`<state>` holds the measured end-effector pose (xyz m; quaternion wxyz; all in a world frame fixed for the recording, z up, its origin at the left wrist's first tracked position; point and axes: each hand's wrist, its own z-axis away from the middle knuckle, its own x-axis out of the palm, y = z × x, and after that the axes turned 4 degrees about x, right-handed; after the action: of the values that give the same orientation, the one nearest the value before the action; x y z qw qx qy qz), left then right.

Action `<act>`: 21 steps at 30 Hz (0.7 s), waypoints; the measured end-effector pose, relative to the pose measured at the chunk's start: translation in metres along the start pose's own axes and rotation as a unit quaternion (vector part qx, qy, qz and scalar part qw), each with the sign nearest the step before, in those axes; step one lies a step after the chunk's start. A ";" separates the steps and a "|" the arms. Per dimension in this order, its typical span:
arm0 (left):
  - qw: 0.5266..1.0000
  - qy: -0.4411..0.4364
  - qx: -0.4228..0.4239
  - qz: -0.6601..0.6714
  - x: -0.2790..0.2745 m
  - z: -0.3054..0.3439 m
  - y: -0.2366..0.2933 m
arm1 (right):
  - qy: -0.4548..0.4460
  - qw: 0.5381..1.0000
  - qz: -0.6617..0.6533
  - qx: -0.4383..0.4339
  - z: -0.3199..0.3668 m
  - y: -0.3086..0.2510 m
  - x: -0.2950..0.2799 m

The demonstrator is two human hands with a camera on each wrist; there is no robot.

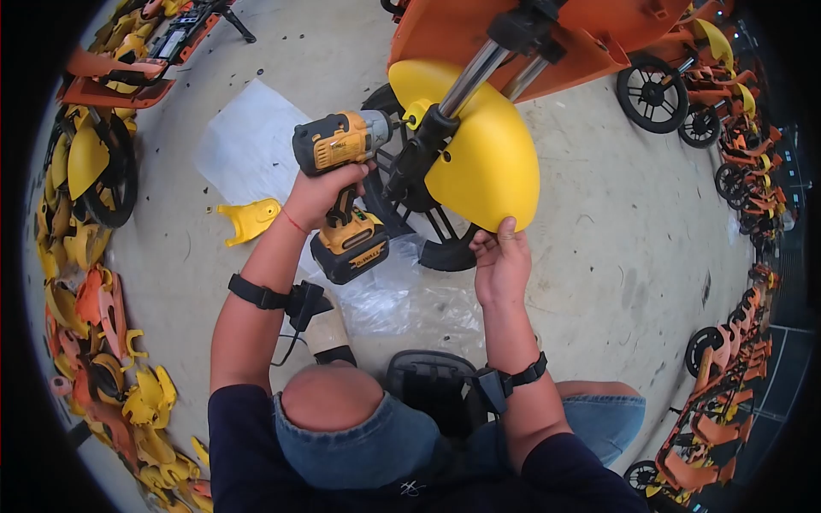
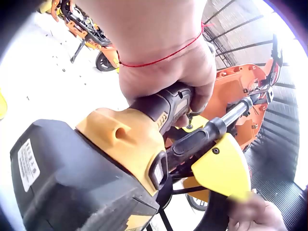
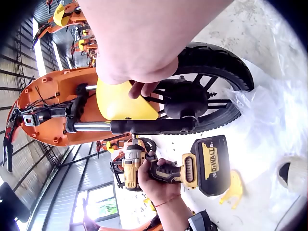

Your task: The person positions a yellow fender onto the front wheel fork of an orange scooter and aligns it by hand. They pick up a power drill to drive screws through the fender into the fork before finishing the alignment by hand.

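Note:
A yellow and black cordless driver (image 1: 342,145) is gripped at its handle by my left hand (image 1: 318,195). Its tip meets a yellow tab beside the black fork leg (image 1: 421,154). The yellow fender (image 1: 500,145) covers part of the front wheel (image 1: 449,255). My right hand (image 1: 503,261) pinches the fender's lower edge between thumb and fingers. The left wrist view shows the driver's battery (image 2: 72,178) close up, with a bolt in the fender (image 2: 221,166). In the right wrist view, the driver (image 3: 134,166) points at the fork leg (image 3: 149,126).
A loose yellow part (image 1: 248,221) and a white sheet (image 1: 248,141) lie on the floor at the left, with clear plastic (image 1: 385,299) nearer my knees. Piled parts (image 1: 111,376) line the left side; orange frames and wheels (image 1: 705,350) line the right.

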<state>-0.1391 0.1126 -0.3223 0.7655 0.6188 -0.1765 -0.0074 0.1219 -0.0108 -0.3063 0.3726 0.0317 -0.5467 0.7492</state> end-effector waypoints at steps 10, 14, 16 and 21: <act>1.000 -0.009 0.000 -0.002 -0.002 -0.006 0.003 | 0.001 1.000 -0.006 -0.015 0.002 0.003 0.003; 1.000 -0.001 0.000 0.014 0.003 -0.006 0.004 | -0.024 1.000 0.007 -0.015 0.000 0.002 -0.001; 0.999 0.010 -0.019 0.042 0.007 -0.004 0.004 | -0.020 1.000 0.006 -0.009 0.001 0.000 0.000; 0.996 0.027 -0.042 0.080 0.010 -0.004 -0.004 | -0.014 1.000 0.008 0.006 0.002 -0.001 0.000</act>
<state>-0.1277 0.1129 -0.3243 0.7931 0.5703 -0.2045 0.0628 0.1219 -0.0125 -0.3053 0.3585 0.0400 -0.5479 0.7548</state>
